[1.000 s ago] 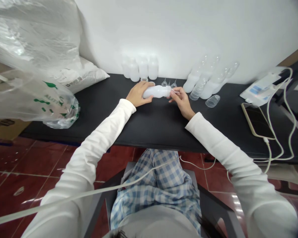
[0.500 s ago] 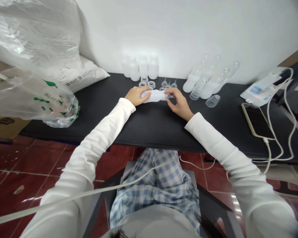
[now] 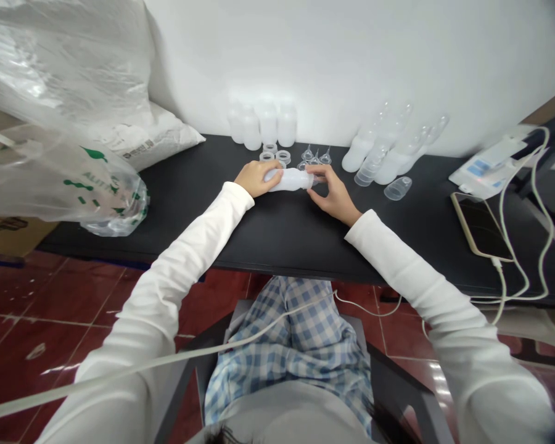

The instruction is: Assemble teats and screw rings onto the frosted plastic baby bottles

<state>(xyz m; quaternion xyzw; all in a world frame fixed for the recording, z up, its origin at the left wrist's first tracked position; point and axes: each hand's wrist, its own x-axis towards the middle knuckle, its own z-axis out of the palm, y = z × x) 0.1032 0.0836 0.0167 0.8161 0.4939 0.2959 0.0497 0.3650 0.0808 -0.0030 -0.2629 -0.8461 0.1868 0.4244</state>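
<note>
My left hand (image 3: 258, 179) is closed round the body of a white plastic bottle (image 3: 290, 180), which lies sideways above the black table with its neck to the right. At its mouth is a clear pointed nipple (image 3: 318, 180). My right hand (image 3: 332, 194) has thumb and fingers closed about that end; part of the nipple is hidden. Just behind the bottle lie several white screw rings (image 3: 283, 156) and several clear nipples (image 3: 325, 156). Several white bottles (image 3: 287, 124) stand upright against the wall.
At the right are capped bottles (image 3: 359, 151), a stack of clear covers (image 3: 370, 163) and a loose clear cover (image 3: 398, 189). A phone (image 3: 481, 225) with a charging cable (image 3: 502, 280) lies further right. Plastic bags (image 3: 115, 191) occupy the left end. A white cord (image 3: 189, 354) crosses my lap.
My right fingers have shifted slightly at the bottle's mouth, and the bottle has moved a little to the right. The left hand keeps its grip.
</note>
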